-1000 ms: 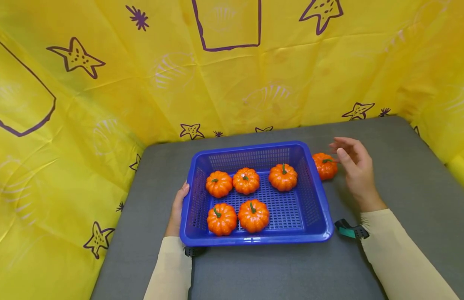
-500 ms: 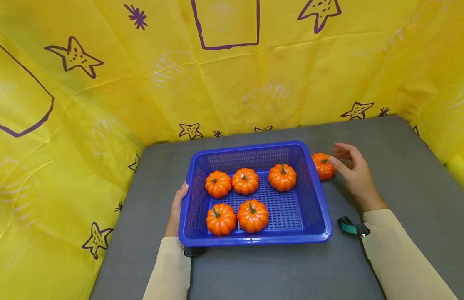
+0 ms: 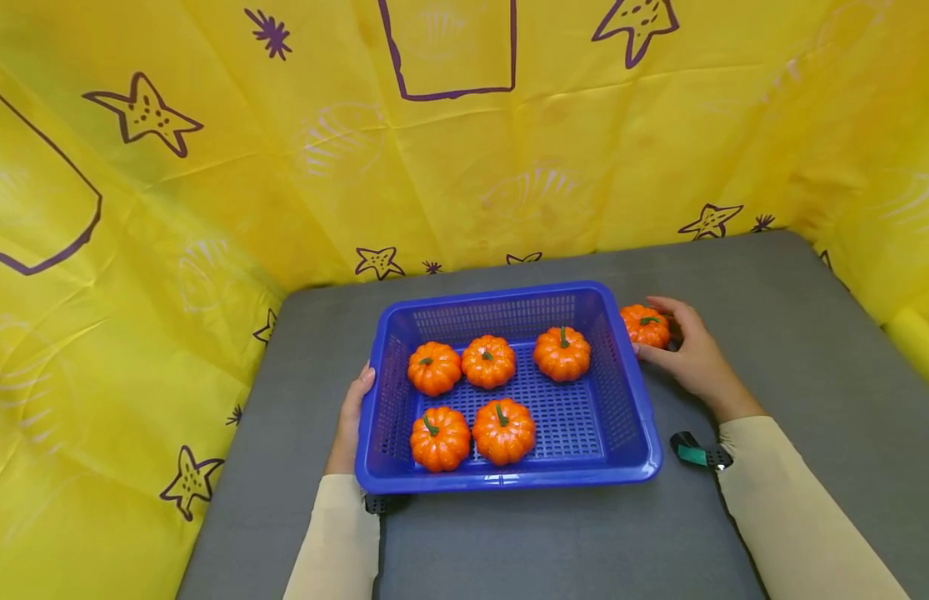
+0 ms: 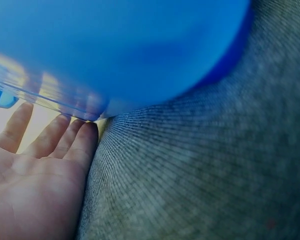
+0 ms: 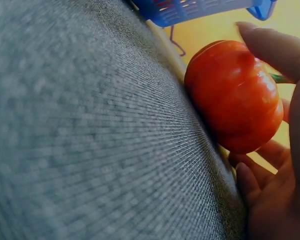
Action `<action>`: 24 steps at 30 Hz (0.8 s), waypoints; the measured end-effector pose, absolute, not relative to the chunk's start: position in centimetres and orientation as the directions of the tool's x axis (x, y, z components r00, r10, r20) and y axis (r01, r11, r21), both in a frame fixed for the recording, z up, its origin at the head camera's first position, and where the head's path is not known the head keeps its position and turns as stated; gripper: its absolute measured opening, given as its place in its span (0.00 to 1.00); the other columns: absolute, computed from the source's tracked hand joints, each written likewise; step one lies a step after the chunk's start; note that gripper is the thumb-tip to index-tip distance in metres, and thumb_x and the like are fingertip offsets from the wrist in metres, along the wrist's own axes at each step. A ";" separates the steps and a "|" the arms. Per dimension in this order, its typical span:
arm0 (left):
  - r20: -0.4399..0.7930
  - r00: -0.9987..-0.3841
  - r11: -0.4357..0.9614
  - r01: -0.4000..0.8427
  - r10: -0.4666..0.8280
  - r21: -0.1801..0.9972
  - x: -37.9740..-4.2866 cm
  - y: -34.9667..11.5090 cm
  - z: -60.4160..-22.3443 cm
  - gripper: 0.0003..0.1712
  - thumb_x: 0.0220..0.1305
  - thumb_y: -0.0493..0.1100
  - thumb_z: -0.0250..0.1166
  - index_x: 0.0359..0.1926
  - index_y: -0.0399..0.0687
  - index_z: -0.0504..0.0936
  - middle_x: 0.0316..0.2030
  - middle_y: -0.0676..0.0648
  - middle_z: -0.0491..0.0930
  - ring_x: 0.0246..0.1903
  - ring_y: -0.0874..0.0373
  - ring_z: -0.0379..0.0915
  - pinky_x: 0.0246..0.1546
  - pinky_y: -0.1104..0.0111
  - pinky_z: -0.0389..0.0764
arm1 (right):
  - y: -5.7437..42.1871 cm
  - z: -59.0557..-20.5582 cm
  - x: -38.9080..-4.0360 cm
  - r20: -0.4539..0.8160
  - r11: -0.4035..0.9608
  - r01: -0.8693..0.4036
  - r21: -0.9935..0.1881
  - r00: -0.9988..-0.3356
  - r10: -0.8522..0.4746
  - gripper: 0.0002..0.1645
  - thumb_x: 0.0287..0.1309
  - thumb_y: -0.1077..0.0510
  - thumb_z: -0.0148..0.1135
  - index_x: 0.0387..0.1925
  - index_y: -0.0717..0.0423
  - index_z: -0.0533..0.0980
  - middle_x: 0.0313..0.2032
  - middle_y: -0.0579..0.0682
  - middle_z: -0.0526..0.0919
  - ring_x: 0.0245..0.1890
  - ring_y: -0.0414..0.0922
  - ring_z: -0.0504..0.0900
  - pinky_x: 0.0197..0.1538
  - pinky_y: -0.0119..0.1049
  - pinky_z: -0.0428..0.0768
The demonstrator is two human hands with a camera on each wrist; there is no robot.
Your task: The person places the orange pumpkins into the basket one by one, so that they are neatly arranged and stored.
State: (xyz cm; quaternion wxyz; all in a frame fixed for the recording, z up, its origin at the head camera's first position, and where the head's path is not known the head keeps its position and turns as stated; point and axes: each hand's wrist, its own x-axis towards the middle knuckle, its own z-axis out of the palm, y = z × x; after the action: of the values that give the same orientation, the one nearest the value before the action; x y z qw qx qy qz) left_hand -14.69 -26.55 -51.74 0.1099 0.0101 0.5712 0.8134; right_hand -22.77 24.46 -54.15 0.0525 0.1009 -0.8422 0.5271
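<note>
A blue plastic basket (image 3: 509,482) with perforated walls stands on the grey table, with several small orange toy pumpkins (image 3: 504,432) inside. My left hand (image 3: 349,425) rests against its left side near the rim; the left wrist view shows the fingers (image 4: 50,137) fairly straight, tips at the basket wall. Just outside the basket's right wall sits another orange pumpkin (image 3: 642,326) with a green stem. My right hand (image 3: 696,358) curls round it, thumb on the near side and fingers on the far side. In the right wrist view this pumpkin (image 5: 235,97) touches the table.
A grey cloth-covered table (image 3: 554,542) carries everything. Yellow fabric (image 3: 464,183) printed with purple starfish encloses the back and both sides. A black strap with a green patch (image 3: 691,454) hangs at the right wrist.
My right hand has come down and to the left, from beside the outside pumpkin to round it. The left hand and the basket keep their places.
</note>
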 end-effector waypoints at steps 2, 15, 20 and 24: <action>-0.105 -0.975 -0.329 -0.165 0.194 0.930 -14.7 -26.5 -51.7 0.37 0.84 0.58 0.40 0.89 0.65 0.50 0.82 0.43 0.57 0.73 0.44 0.64 0.70 0.52 0.71 | 24.5 -54.2 -22.8 0.196 0.425 -0.231 -0.875 -0.973 -0.125 0.51 0.63 0.62 0.78 0.82 0.60 0.63 0.72 0.67 0.67 0.64 0.59 0.70 0.59 0.24 0.66; -0.118 -0.975 -0.332 -0.177 0.188 0.927 -14.7 -26.4 -51.4 0.37 0.84 0.58 0.42 0.88 0.66 0.51 0.81 0.43 0.59 0.72 0.43 0.66 0.69 0.51 0.73 | 24.4 -53.9 -22.8 0.213 0.449 -0.239 -0.861 -0.971 -0.109 0.45 0.62 0.62 0.78 0.77 0.60 0.69 0.65 0.65 0.71 0.59 0.51 0.70 0.57 0.26 0.66; -0.140 -0.975 -0.331 -0.192 0.173 0.924 -14.6 -26.3 -51.3 0.36 0.85 0.59 0.41 0.88 0.68 0.52 0.81 0.43 0.60 0.72 0.44 0.66 0.69 0.51 0.73 | 24.3 -53.9 -22.9 0.215 0.448 -0.237 -0.862 -0.971 -0.100 0.46 0.62 0.61 0.79 0.78 0.60 0.69 0.66 0.65 0.71 0.59 0.51 0.69 0.57 0.27 0.66; -0.142 -0.974 -0.329 -0.195 0.178 0.924 -14.4 -26.2 -51.1 0.35 0.85 0.59 0.40 0.88 0.69 0.52 0.81 0.44 0.60 0.73 0.43 0.65 0.70 0.50 0.72 | 24.2 -53.8 -22.8 0.219 0.419 -0.232 -0.878 -0.972 -0.079 0.46 0.62 0.62 0.79 0.78 0.61 0.68 0.66 0.65 0.69 0.58 0.48 0.70 0.57 0.23 0.68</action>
State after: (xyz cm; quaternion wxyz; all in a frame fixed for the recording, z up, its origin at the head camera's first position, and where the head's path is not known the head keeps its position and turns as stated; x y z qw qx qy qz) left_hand -14.37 -26.18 -51.14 0.1142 -0.0074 0.5677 0.8152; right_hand -22.78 24.20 -53.81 0.0721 0.0927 -0.8391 0.5312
